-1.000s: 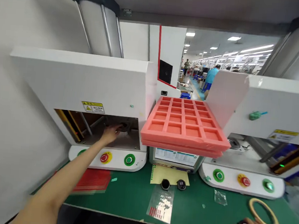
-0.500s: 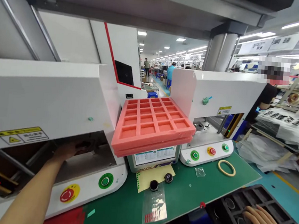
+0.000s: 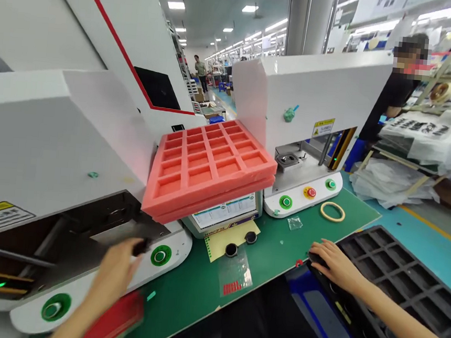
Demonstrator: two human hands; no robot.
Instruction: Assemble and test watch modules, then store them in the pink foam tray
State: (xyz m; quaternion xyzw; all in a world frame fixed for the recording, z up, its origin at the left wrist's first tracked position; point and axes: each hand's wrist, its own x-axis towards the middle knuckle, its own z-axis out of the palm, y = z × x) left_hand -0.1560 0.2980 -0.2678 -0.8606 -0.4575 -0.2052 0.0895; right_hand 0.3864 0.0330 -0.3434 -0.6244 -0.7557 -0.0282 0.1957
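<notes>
My left hand (image 3: 116,267) is in front of the left press's opening, beside its green button (image 3: 160,256). Its fingers pinch a small black part (image 3: 142,247), blurred by motion. My right hand (image 3: 333,262) is over the near edge of the black foam tray (image 3: 393,260), its fingers closed on a dark rounded part (image 3: 318,259) that they partly cover. Two round black cases, one (image 3: 231,250) lower and the other (image 3: 250,237) farther back, lie on the green mat by a yellow sheet (image 3: 219,240) and a clear bag with red strips (image 3: 236,270).
Stacked pink foam trays (image 3: 209,170) rest above a small monitor (image 3: 225,211) between the two white presses. The right press (image 3: 314,98) has a fixture inside. A tape ring (image 3: 333,212) lies on the mat, and a person in black (image 3: 389,107) stands at the right.
My left hand has come out of the left press with a small black part. My right hand has moved from the tray pockets toward the mat edge, with a dark part. The view has shifted.
</notes>
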